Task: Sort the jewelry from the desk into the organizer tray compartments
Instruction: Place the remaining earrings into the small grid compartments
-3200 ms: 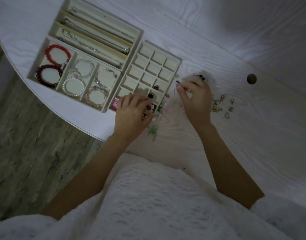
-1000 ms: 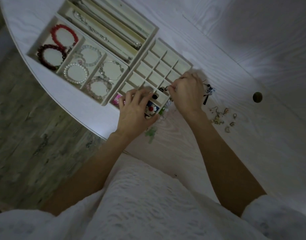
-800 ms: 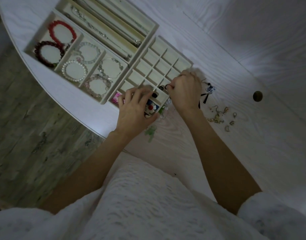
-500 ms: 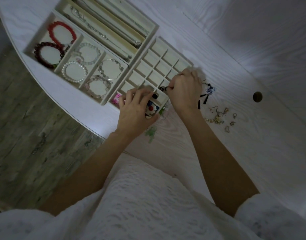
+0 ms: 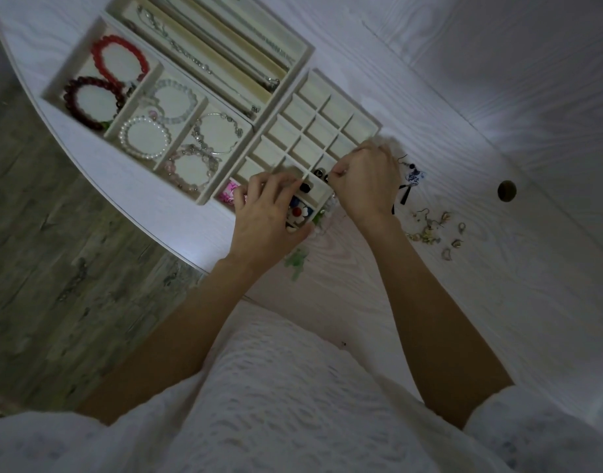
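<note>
Right hand [image 5: 364,186] has its fingers curled in tight over the grid tray [image 5: 329,107], at the near cells by two dark studs [image 5: 318,173]; can't tell if it's pinching anything. Left hand [image 5: 267,213] lies on the tray's near corner, fingers loosely bent, holding nothing I can see. One blue-and-white flower piece [image 5: 300,211] sits in a cell between them. Six bracelets fill the bracelet tray [image 5: 59,85], red one [image 5: 119,59] farthest. Loose earrings [image 5: 429,230] lie on the tabletop [image 5: 497,302].
</note>
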`<state>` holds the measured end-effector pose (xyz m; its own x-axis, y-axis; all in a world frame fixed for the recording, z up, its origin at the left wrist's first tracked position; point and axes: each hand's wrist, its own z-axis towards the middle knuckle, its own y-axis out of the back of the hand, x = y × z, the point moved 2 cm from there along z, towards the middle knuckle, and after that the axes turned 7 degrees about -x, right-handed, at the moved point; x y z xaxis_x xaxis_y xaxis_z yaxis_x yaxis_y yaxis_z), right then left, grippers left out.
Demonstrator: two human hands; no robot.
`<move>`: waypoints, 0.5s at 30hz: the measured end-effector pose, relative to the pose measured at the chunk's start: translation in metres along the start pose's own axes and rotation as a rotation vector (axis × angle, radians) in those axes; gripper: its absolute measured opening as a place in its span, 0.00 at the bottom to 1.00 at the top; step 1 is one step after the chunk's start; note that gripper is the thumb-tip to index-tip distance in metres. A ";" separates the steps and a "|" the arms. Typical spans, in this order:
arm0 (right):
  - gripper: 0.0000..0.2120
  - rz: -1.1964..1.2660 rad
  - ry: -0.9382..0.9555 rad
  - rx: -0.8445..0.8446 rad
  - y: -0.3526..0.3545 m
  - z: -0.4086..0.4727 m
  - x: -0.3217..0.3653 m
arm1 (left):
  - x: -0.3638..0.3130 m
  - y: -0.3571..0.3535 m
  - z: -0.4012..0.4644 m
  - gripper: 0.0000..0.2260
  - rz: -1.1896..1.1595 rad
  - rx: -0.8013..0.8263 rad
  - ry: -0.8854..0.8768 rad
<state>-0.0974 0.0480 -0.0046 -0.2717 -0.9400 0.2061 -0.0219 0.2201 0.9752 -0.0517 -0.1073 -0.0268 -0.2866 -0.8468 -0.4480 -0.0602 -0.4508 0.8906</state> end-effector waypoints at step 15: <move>0.08 -0.042 0.061 0.048 -0.003 0.002 0.005 | 0.002 -0.001 0.000 0.29 0.002 -0.008 -0.011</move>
<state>-0.1006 0.0437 -0.0063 -0.2107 -0.9625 0.1709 -0.0786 0.1910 0.9784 -0.0526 -0.1083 -0.0280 -0.2973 -0.8447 -0.4451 -0.0518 -0.4512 0.8909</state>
